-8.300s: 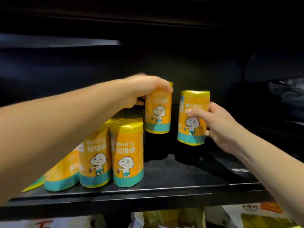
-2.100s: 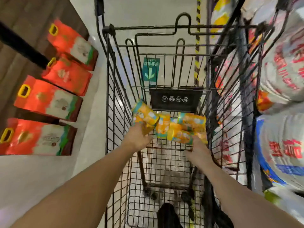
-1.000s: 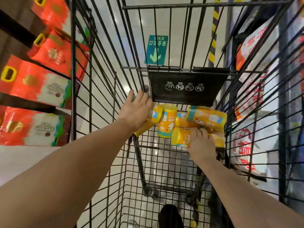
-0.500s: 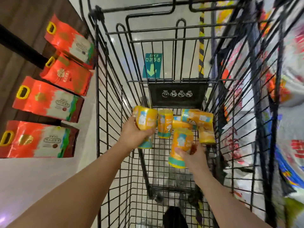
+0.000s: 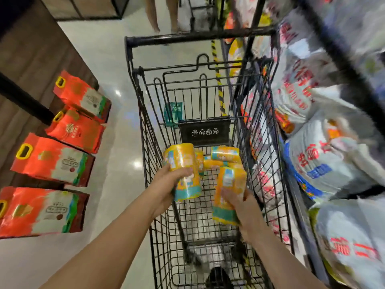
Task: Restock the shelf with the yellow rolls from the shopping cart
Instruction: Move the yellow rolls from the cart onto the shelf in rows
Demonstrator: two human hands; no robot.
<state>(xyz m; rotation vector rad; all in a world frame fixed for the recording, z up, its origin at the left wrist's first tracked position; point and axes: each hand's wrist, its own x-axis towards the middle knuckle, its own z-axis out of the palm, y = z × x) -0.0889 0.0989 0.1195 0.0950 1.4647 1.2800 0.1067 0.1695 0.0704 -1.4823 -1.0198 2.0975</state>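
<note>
Each hand grips 1 roll over the cart (image 5: 258,126): left hand (image 5: 166,190) around a roll (image 5: 183,170), right hand (image 5: 243,207) around another roll (image 5: 228,195). More lie below. The rolls look light, with slippery film, so a grip around the middle seems best.

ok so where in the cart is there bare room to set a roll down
The cart's wire floor is bare on the near side. The far end, under the black panel, is crowded with loose yellow rolls. The white aisle floor left of the cart is bare too.
</note>
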